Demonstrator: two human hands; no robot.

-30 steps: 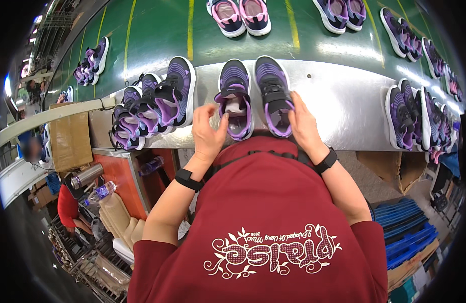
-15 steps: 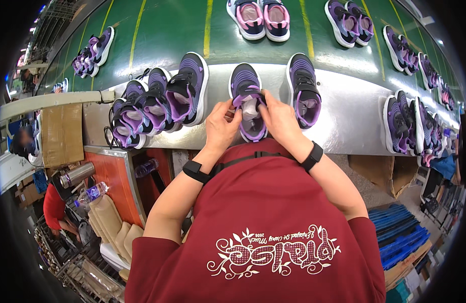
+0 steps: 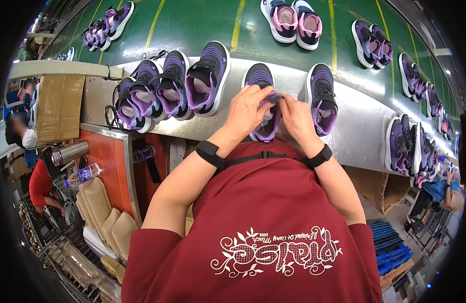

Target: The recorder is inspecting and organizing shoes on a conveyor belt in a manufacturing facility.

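In front of me a purple-and-black sneaker point(image 3: 258, 76) stands on the metal ledge, toe pointing away. My left hand point(image 3: 249, 110) reaches over its left side and pinches the dark flap at the opening, which looks like the tongue or strap. From the other side, my right hand point(image 3: 297, 118) closes its thumb and fingers on the same flap. My fingers hide most of the shoe's middle; its purple-lined heel opening shows below them. A matching sneaker point(image 3: 323, 96) stands just right of my right hand.
Several like sneakers point(image 3: 208, 81) stand in a row on the ledge point(image 3: 364, 121) to the left, more point(image 3: 394, 144) at the right. Beyond runs a green belt point(image 3: 192, 25) with yellow lines, carrying more shoes. A bar point(image 3: 61, 69) and cardboard point(image 3: 59, 108) are at left.
My hands have gone from beside the opening, where white stuffing showed, to pinching together at the flap above it. The whole view has shifted and tilted slightly.
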